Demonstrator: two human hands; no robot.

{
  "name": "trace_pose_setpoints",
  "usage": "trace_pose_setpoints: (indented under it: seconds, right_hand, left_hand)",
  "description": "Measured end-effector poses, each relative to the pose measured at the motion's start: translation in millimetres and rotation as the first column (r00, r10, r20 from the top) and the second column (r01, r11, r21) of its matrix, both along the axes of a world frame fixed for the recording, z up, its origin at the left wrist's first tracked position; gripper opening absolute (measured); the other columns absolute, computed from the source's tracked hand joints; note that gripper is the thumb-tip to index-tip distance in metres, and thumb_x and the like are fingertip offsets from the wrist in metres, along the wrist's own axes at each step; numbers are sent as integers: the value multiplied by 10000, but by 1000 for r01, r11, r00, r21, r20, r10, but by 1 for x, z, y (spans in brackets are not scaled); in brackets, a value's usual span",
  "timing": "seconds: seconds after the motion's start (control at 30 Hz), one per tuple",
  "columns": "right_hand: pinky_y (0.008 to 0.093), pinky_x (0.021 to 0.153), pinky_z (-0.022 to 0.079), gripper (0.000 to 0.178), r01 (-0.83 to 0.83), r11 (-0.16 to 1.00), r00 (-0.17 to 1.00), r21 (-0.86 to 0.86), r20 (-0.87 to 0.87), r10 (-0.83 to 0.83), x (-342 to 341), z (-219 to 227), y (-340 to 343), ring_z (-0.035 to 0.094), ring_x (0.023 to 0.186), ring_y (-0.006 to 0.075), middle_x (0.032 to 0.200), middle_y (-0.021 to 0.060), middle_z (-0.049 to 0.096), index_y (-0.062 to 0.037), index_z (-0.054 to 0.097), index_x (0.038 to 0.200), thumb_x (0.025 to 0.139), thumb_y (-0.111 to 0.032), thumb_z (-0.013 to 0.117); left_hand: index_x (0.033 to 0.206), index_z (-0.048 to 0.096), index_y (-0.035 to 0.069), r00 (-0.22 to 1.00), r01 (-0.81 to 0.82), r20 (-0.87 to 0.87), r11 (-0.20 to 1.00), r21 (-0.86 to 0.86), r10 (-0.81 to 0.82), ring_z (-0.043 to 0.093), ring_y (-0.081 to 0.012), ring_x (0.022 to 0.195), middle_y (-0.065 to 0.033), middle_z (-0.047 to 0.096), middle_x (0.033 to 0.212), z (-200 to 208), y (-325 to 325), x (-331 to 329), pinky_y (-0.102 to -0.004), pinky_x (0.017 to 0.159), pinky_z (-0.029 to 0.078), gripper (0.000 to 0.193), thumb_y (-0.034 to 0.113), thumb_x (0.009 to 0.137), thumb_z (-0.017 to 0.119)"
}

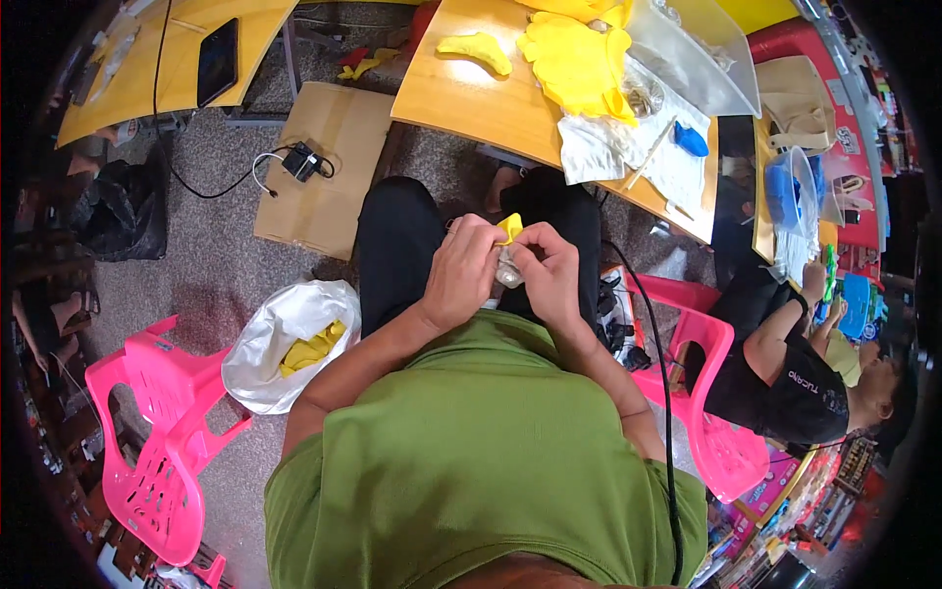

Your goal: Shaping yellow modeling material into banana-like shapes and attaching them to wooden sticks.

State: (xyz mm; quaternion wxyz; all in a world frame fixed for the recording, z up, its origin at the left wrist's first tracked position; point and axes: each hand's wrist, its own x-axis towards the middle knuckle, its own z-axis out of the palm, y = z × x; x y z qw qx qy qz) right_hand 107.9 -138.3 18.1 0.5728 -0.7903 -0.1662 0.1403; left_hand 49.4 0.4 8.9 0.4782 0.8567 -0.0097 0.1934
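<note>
Above my lap, my left hand (461, 270) and my right hand (549, 273) meet with bent fingers around a small yellow piece (510, 227), soft-looking like cloth. Its upper end sticks up between my fingertips. A crumpled whitish, translucent wad (508, 268) shows just below it, between the two hands; whether the two are joined I cannot tell. Both hands are closed, pinching the piece from either side.
Ahead stands a wooden table (471, 106) with stacked yellow pieces (579, 61), a curved yellow piece (474, 51) and a blue item (690, 139). A white sack (257, 344) of yellow pieces sits left, beside a pink chair (162, 422). Another person (785, 378) sits right.
</note>
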Motion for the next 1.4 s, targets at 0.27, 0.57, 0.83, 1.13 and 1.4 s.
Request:
trace_pose_setpoints:
  seconds: [0.27,0.57,0.83,1.13,1.4]
  right_hand:
    - [205,585,448,45,198,945,878,261,-475,-53,1,4,0,539,655,65,754,15,594,26,603,813,816,-13,582]
    - [270,590,526,57,269,858,682,437,-716,150,6,13,-6,603,663,137,780,52,608,15,604,839,804,-30,597]
    - [292,597,547,84,221,892,604,395,-773,193,10,9,-8,613,679,160,816,91,628,26,608,857,812,-44,592]
    - [290,593,541,90,124,887,623,446,-730,280,6,16,-4,615,693,159,822,85,621,8,599,902,854,-63,573]
    - [257,552,499,82,118,892,609,436,-742,282,3,23,1,588,649,125,782,36,608,-27,603,866,856,-107,591]
  left_hand:
    - [1039,525,55,991,113,89,983,-147,-101,526,-312,954,-136,456,1065,9,-4,-6,-361,809,454,381,132,727,729]
    - [944,541,19,990,95,125,976,-195,-71,522,-277,870,-129,473,1017,-1,3,-11,-336,739,457,288,57,711,706]
    - [872,512,6,999,-50,-13,908,-416,49,536,-227,829,-119,491,985,-7,2,-19,-316,721,455,205,-5,712,640]
    - [915,544,10,994,-86,22,911,-404,103,545,-211,825,-120,488,1016,3,4,-21,-290,725,457,184,29,759,639]
    - [958,578,27,992,74,122,963,-258,-43,533,-232,911,-138,497,1034,11,12,-24,-307,778,452,247,-10,729,663]
